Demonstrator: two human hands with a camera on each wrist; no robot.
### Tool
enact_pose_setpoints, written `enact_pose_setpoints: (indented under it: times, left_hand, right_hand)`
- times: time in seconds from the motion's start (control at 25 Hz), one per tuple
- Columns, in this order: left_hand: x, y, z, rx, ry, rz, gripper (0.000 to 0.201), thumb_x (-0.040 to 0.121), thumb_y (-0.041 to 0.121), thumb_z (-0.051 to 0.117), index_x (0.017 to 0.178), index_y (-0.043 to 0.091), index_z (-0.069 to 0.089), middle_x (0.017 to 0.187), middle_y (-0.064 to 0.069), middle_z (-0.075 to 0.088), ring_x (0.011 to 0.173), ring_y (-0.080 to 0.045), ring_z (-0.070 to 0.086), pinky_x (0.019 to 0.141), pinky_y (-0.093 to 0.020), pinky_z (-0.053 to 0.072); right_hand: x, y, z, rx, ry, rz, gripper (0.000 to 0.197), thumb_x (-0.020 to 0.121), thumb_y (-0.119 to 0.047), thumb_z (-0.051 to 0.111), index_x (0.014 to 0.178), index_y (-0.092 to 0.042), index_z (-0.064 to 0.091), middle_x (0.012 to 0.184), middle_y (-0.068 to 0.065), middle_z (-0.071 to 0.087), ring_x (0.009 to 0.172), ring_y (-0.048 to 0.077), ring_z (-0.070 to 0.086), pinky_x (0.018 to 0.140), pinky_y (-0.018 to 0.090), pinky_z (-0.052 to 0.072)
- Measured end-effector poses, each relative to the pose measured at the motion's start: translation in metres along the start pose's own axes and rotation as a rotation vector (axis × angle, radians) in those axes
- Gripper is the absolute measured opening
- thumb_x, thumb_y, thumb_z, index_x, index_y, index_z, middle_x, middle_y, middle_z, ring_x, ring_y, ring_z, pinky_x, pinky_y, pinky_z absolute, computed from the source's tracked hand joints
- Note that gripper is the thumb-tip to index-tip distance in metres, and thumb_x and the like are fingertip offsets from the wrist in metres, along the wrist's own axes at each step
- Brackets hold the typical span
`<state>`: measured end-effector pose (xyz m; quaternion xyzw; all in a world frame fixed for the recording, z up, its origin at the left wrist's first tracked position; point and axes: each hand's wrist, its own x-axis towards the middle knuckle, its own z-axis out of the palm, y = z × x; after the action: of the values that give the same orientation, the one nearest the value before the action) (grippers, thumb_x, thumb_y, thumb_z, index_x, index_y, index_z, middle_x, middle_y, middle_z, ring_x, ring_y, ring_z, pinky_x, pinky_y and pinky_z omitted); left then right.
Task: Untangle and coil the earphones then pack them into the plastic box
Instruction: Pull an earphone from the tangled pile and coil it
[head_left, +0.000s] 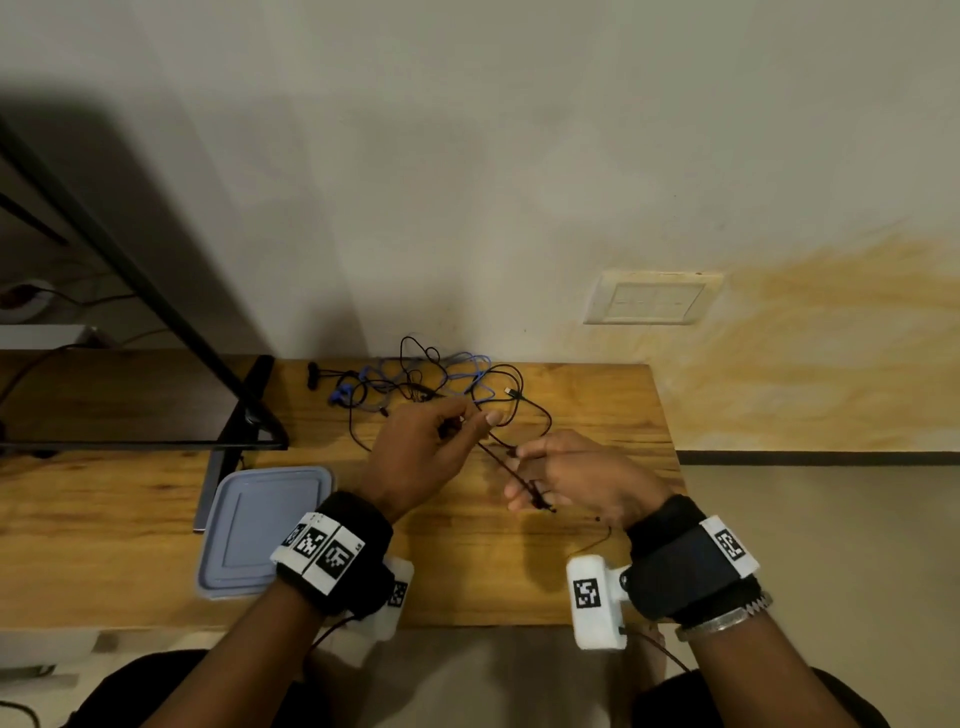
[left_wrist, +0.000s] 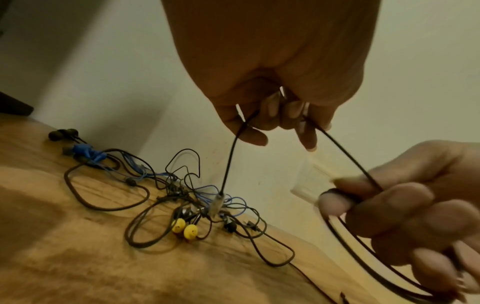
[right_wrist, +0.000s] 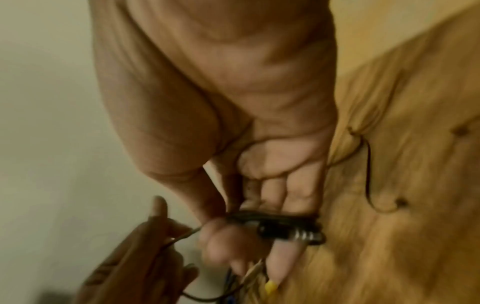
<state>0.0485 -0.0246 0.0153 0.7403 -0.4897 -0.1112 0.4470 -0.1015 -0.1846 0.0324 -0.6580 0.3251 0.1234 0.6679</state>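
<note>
Both hands up over the wooden surface (head_left: 467, 561), mid-coil on one black earphone cable (left_wrist: 345, 152). Left hand (head_left: 415, 457) pinches the cable between thumb and curled fingertips; from there one strand drops to a small clear inline piece hanging over the pile, the other runs taut across to the right hand (head_left: 582, 478). Right hand has several turns of the black cable wound round its fingers (right_wrist: 270, 191), thumb pressing the loops down, a metal-ringed plug lying across the bundle. Rest of the earphones (head_left: 431, 384) sit in a tangled heap at the back of the surface near the wall: black, blue, and a pair with yellow buds (left_wrist: 185, 228). Plastic box (head_left: 260, 530) is near the left edge of the surface, lid on, beside the left wrist, nothing packed that I can see. Handling guess: cable is thin, light, limp, a bit springy, so loops will slip off the fingers if the thumb eases. Best hold is on the cord itself close to the coil, not at the buds or plug joints, which look like weak points. Hard pulls would likely tighten knots in the pile.
</note>
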Motion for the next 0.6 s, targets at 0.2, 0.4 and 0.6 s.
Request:
enact_pose_setpoints:
  times: [0.2, 0.4, 0.6]
  left_hand:
    - [0.002, -0.002, -0.008, -0.047, 0.013, -0.082, 0.044, 0.107, 0.050, 0.054, 0.071, 0.029, 0.067, 0.057, 0.006, 0.062, 0.052, -0.010, 0.058, 0.055, -0.032, 0.044]
    - [-0.006, -0.004, 0.000, -0.024, -0.206, -0.124, 0.053, 0.110, 0.056, 0.043, 0.077, 0.024, 0.071, 0.054, -0.002, 0.068, 0.048, -0.012, 0.066, 0.062, -0.034, 0.057]
    - [-0.012, 0.001, 0.007, -0.155, -0.524, -0.228, 0.062, 0.103, 0.065, 0.047, 0.079, 0.015, 0.075, 0.063, -0.003, 0.076, 0.066, -0.020, 0.078, 0.076, -0.034, 0.063]
  right_hand:
    - [-0.020, -0.016, 0.002, 0.624, -0.354, -0.078, 0.056, 0.109, -0.051, 0.047, 0.091, -0.006, 0.075, 0.053, -0.007, 0.041, 0.046, 0.008, 0.040, 0.062, 0.028, 0.050]
    - [-0.020, -0.021, -0.005, 1.033, -0.327, -0.433, 0.048, 0.104, -0.010, 0.052, 0.148, 0.010, 0.053, 0.088, 0.003, 0.063, 0.081, 0.014, 0.068, 0.093, 0.034, 0.061]
    - [-0.003, -0.020, -0.004, 0.899, 0.162, -0.515, 0.043, 0.110, 0.000, 0.047, 0.153, -0.001, 0.047, 0.132, 0.015, 0.074, 0.127, 0.022, 0.070, 0.110, 0.034, 0.054]
